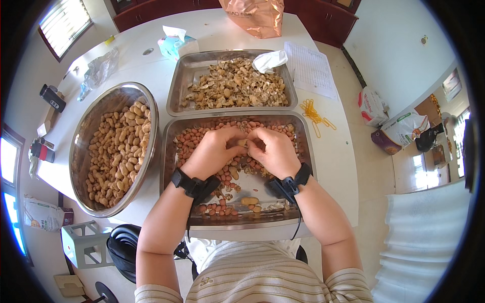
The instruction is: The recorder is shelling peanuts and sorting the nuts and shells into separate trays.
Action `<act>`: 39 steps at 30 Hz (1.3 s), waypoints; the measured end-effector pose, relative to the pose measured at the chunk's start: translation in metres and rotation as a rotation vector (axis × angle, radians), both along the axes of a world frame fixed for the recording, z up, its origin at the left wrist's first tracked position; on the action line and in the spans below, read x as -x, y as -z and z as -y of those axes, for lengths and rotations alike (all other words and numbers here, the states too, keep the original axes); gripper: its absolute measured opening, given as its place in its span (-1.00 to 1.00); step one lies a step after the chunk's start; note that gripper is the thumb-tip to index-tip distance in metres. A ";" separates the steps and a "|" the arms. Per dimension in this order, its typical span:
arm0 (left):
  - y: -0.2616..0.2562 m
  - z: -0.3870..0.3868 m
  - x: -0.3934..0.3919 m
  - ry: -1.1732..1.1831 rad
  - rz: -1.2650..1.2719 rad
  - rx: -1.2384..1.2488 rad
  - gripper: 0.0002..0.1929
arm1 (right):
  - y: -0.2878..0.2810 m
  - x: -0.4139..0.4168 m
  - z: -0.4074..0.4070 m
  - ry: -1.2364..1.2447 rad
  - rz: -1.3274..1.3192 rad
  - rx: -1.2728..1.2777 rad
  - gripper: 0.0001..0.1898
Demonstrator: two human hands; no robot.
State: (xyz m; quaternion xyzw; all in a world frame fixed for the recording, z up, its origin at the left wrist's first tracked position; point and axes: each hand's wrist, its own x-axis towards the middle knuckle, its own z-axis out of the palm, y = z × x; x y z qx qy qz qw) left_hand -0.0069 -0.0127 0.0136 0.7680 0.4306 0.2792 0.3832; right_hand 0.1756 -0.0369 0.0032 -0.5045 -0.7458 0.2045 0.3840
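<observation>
My left hand [218, 147] and my right hand [273, 151] meet over the near steel tray [308, 151]. Between their fingertips they grip a peanut in its shell [243, 143], partly hidden by the fingers. Below them, red-skinned shelled peanuts [188, 139] cover much of the tray's far half. Nearer to me lie a whole unshelled peanut [249, 200] and a small cluster of kernels [218, 209] with bits of shell. Directly behind, a second steel tray [175, 94] holds a heap of broken peanut shells [238, 85]. Each wrist wears a black strapped device.
To the left stands a large steel bowl [77, 163] of unshelled peanuts [121, 147]. A crumpled white tissue [269, 61] lies on the far tray's corner. Yellow paper clips [315, 115], a written sheet [311, 70], a tissue pack [177, 46] and a copper-coloured bag [257, 19] are on the table [333, 159].
</observation>
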 end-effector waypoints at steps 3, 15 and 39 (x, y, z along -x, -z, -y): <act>0.002 0.002 -0.002 -0.001 0.029 -0.170 -0.82 | 0.003 -0.001 -0.001 -0.001 0.021 -0.023 -0.88; 0.001 0.000 -0.003 0.006 0.049 -0.166 -0.77 | 0.009 -0.005 -0.004 -0.045 -0.393 0.327 -0.85; 0.005 -0.008 -0.003 -0.004 0.003 -0.513 -0.67 | 0.000 -0.007 -0.003 -0.117 -0.289 0.367 -0.75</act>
